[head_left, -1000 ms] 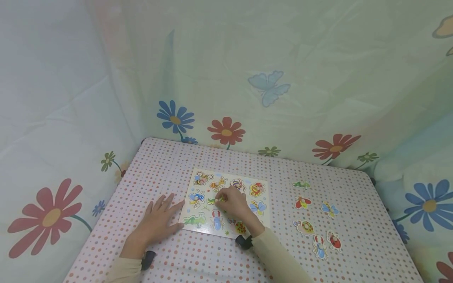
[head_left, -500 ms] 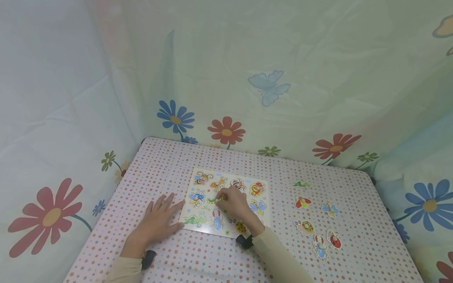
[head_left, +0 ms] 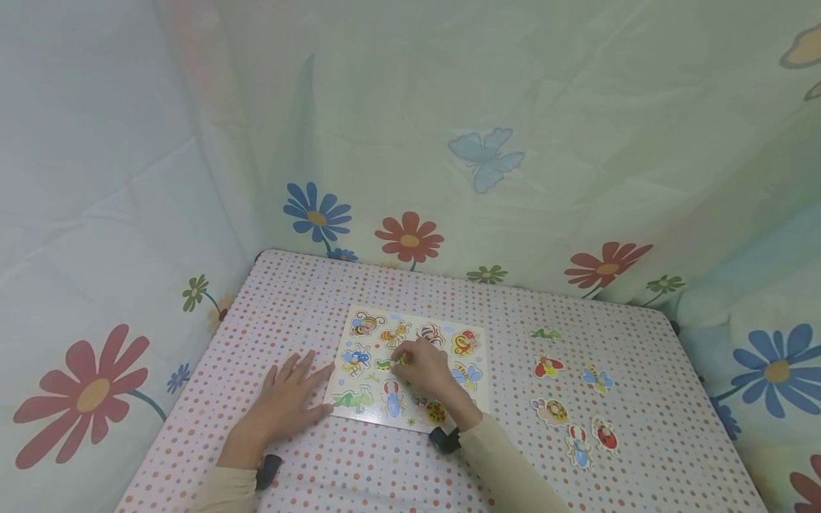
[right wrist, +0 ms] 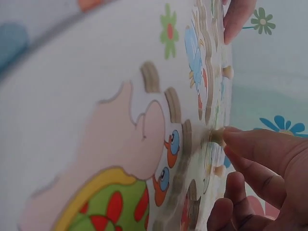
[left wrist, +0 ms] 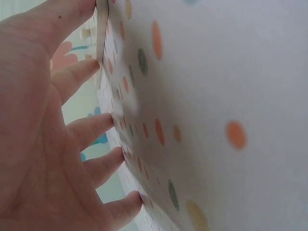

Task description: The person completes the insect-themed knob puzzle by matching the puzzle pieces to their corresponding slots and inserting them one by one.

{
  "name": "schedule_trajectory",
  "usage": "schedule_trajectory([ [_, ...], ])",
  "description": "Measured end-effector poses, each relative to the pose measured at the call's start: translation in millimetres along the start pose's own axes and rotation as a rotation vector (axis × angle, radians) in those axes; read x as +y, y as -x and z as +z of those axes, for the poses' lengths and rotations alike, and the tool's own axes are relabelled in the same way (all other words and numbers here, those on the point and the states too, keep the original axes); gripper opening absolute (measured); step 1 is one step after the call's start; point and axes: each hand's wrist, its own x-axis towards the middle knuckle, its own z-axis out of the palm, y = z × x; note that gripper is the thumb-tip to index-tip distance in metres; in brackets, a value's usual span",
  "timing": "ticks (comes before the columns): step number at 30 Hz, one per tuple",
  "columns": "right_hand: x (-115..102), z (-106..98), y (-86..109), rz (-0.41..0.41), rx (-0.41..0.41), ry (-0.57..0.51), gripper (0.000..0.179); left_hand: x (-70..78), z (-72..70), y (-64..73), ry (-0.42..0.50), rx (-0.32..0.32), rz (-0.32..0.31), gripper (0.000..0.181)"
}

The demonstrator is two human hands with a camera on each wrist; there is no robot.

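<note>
An insect peg puzzle board [head_left: 378, 417] lies flat on the table in the head view. My right hand [head_left: 423, 367] is over its middle, pinching the small wooden knob [right wrist: 217, 135] of a green puzzle piece [head_left: 383, 365] between thumb and forefinger. Part of that piece is hidden under the fingers. My left hand [head_left: 287, 399] rests with spread fingers on the cloth left of the board, thumb and forefinger at the board's edge. In the left wrist view, the fingertips [left wrist: 132, 199] touch the dotted cloth.
Several loose insect pieces lie right of the board: a grasshopper [head_left: 546, 334], a red-winged bug [head_left: 549, 367], a bee [head_left: 598, 380], a snail [head_left: 550, 412], a beetle [head_left: 579, 447] and a ladybird [head_left: 605, 435]. Flowered curtains [head_left: 410, 142] enclose the dotted table [head_left: 301, 285].
</note>
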Motion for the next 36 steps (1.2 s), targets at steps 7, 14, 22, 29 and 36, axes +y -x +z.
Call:
schedule_trajectory([
  [7, 4, -10, 5.0, -0.011, 0.026, -0.058, 0.011, 0.1, -0.4, 0.9, 0.012, 0.012, 0.002, 0.071],
  [14, 9, -23, 9.6, 0.001, 0.061, -0.070, 0.009, 0.7, -0.8, 0.7, 0.003, 0.012, 0.002, 0.071],
  [22, 22, -35, 15.7, 0.053, 0.104, -0.111, 0.010, 0.7, -0.4, 0.4, 0.000, 0.009, -0.006, 0.071],
  [29, 38, -47, 23.7, 0.046, 0.164, -0.148, 0.019, 0.0, 0.7, 0.2, 0.004, 0.009, -0.008, 0.071],
  [36, 55, -62, 34.8, 0.059, 0.235, -0.137, 0.025, -1.3, 2.8, -0.7, -0.004, 0.003, -0.013, 0.072],
])
